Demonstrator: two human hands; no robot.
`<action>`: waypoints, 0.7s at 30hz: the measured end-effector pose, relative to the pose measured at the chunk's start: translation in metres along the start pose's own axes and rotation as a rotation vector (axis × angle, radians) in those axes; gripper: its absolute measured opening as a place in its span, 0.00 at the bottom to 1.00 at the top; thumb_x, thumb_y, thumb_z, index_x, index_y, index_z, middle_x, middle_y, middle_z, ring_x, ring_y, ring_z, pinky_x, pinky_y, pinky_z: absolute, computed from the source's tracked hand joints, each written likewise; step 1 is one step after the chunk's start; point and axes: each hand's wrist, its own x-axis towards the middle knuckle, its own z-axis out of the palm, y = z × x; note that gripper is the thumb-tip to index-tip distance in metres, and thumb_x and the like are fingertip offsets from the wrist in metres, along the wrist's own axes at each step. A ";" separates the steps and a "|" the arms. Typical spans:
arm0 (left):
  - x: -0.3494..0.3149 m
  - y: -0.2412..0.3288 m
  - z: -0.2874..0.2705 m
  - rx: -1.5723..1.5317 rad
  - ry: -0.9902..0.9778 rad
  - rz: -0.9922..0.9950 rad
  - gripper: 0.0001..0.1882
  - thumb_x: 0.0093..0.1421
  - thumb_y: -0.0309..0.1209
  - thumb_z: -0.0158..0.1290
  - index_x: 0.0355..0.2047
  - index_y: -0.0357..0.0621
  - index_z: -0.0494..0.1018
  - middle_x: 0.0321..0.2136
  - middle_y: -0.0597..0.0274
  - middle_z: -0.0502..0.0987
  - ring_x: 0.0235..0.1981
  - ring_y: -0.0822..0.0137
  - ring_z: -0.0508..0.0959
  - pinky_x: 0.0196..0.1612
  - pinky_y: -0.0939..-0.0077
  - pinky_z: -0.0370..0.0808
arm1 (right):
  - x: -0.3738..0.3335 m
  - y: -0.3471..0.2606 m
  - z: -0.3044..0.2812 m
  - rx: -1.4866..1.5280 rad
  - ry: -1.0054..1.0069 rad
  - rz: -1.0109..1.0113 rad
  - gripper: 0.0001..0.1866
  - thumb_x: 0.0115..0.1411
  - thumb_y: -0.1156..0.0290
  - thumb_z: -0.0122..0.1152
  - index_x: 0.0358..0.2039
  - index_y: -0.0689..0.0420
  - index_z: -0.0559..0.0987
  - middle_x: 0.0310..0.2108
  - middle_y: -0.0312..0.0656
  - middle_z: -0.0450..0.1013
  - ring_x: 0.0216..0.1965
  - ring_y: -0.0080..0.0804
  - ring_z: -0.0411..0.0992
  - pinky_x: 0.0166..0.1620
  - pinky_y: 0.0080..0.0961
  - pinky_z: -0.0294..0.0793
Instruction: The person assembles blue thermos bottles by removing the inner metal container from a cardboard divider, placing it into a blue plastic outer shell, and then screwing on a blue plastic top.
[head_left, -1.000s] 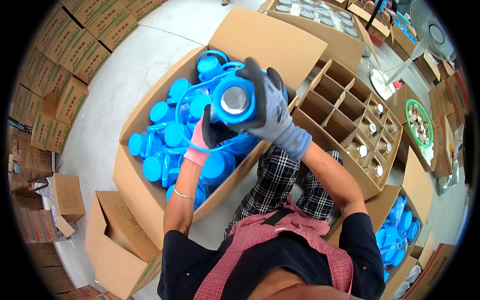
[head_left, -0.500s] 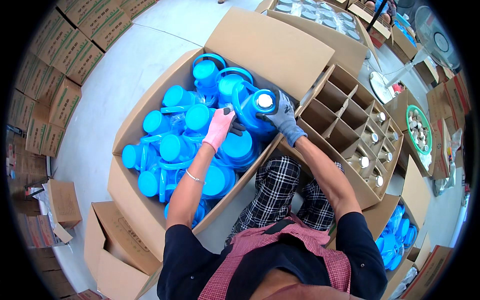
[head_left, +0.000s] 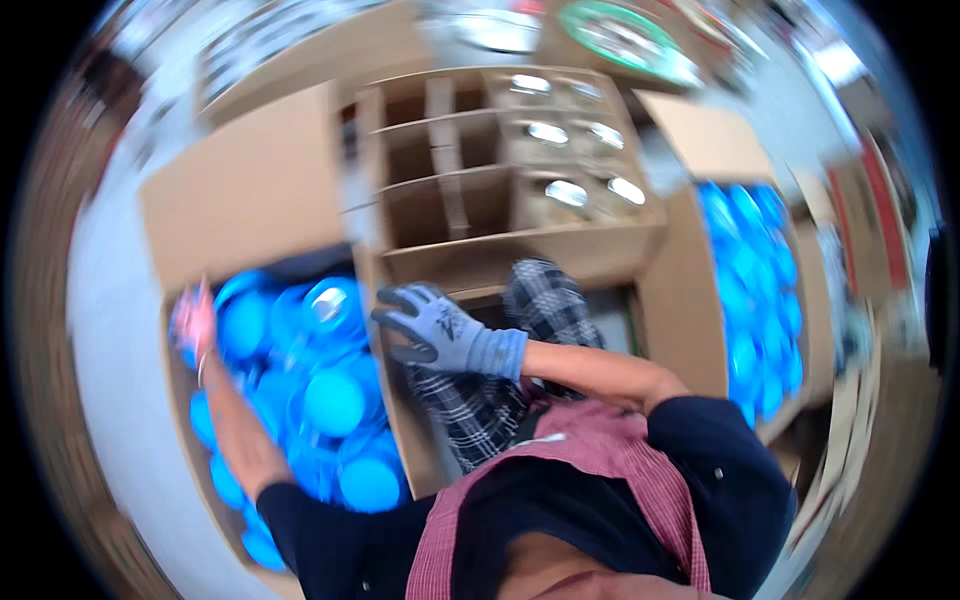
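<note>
Blue plastic jugs with round lids and loop handles (head_left: 335, 402) fill an open cardboard box (head_left: 395, 400) on my left. Among them, near the far right corner, one jug shows a bare silvery cap (head_left: 329, 304). My left hand (head_left: 193, 322), in a pink glove with dark fingers, is over the box's far left side, beside the jugs; motion smears its fingers. My right hand (head_left: 432, 326), in a grey-blue glove with dark fingertips, is by the box's right wall, close to the capped jug. Its fingers are apart and hold nothing I can see.
Ahead stands a divided carton (head_left: 520, 240) with several silver-capped bottles (head_left: 566, 193) in its right cells. Another box of blue plastic parts (head_left: 750, 300) is at right. A raised flap (head_left: 245, 190) stands behind the jug box. Beyond lies a green-rimmed basket (head_left: 622, 32).
My view has swung to the right. The capped jug, formerly between my hands, now sits apart from my right hand. My left hand has moved to the box's far left side.
</note>
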 end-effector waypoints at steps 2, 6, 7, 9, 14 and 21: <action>-0.025 0.013 0.012 -0.042 -0.034 -0.044 0.27 0.65 0.56 0.35 0.63 0.70 0.59 0.56 0.60 0.69 0.52 0.52 0.71 0.51 0.52 0.70 | -0.046 0.014 -0.038 0.000 0.038 0.149 0.25 0.51 0.65 0.62 0.49 0.57 0.70 0.52 0.55 0.64 0.52 0.53 0.64 0.55 0.44 0.64; -0.093 0.085 -0.125 -0.364 -0.310 -0.342 0.32 0.64 0.60 0.36 0.60 0.55 0.63 0.56 0.51 0.67 0.54 0.52 0.69 0.56 0.55 0.66 | -0.159 -0.012 -0.136 -0.216 0.267 0.569 0.24 0.55 0.66 0.61 0.52 0.58 0.72 0.53 0.52 0.66 0.54 0.51 0.64 0.57 0.40 0.64; -0.120 0.065 -0.137 -0.293 -0.286 -0.322 0.32 0.64 0.58 0.37 0.60 0.52 0.64 0.56 0.50 0.67 0.56 0.53 0.68 0.57 0.56 0.65 | -0.177 -0.014 -0.149 -0.355 0.230 0.611 0.24 0.55 0.65 0.62 0.52 0.57 0.72 0.53 0.52 0.66 0.54 0.51 0.64 0.58 0.40 0.64; -0.165 0.028 -0.111 -0.471 -0.138 -0.377 0.31 0.65 0.56 0.38 0.60 0.49 0.64 0.56 0.48 0.67 0.57 0.52 0.66 0.58 0.56 0.64 | -0.205 -0.011 -0.182 -0.465 0.273 0.599 0.25 0.53 0.66 0.63 0.52 0.56 0.72 0.53 0.52 0.66 0.55 0.51 0.64 0.58 0.42 0.64; -0.224 0.060 -0.217 -1.009 0.140 -0.299 0.27 0.67 0.46 0.42 0.59 0.39 0.63 0.57 0.47 0.66 0.56 0.50 0.65 0.59 0.59 0.62 | -0.370 0.048 -0.312 -1.059 0.576 0.960 0.34 0.48 0.56 0.65 0.55 0.55 0.69 0.56 0.54 0.63 0.56 0.55 0.62 0.56 0.49 0.64; -0.268 0.146 -0.362 -1.319 0.119 -0.084 0.24 0.67 0.38 0.45 0.57 0.34 0.65 0.56 0.48 0.67 0.56 0.53 0.67 0.60 0.63 0.61 | -0.426 0.063 -0.398 -0.982 0.056 1.238 0.55 0.39 0.50 0.74 0.67 0.40 0.54 0.62 0.54 0.55 0.62 0.56 0.55 0.60 0.52 0.60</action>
